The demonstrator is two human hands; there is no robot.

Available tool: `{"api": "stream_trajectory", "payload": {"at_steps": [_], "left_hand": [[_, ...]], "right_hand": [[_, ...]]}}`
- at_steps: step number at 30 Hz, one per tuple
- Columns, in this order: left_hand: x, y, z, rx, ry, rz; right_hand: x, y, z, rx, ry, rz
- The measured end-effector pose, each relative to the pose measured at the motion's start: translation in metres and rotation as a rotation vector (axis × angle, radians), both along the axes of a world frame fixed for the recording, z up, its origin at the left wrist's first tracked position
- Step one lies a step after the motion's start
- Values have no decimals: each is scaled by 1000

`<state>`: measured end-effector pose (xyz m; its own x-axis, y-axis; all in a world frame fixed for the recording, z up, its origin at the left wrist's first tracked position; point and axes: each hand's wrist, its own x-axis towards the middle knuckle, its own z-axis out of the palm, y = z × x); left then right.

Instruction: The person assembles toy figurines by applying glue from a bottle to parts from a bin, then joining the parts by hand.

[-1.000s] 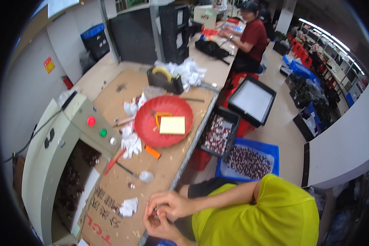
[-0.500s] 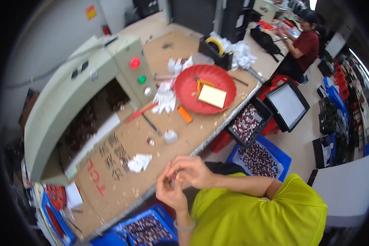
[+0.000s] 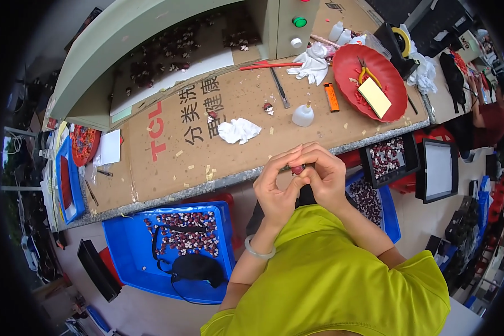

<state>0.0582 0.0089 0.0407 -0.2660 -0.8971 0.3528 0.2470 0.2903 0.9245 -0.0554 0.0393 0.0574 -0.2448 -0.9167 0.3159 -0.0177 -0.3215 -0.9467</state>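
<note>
A bright yellow-green short-sleeved shirt (image 3: 330, 280) covers the torso and shoulders, plain and unmarked. Both forearms are bare below the sleeves. A pale, translucent bangle (image 3: 259, 253) circles the left wrist.

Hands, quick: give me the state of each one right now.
Left hand: fingers closed on the small dark red part.
Right hand: fingers closed on the same part.
</note>
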Motion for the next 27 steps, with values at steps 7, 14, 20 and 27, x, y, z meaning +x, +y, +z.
{"api": "stream_trajectory", "payload": {"at_steps": [7,14,20,27], "left_hand": [[-2,1,3,12,10,60],[0,0,-1,54,-27,10],[1,1,0,196,-12,-12],[1,2,-2,218,-34,3]], "right_hand": [[-2,-1,-2,-16,23,4],[-4,-3,-2,30,28,22],[0,-5,2,119,-42,31],[-3,-6,-4,124,-24,39]]}}
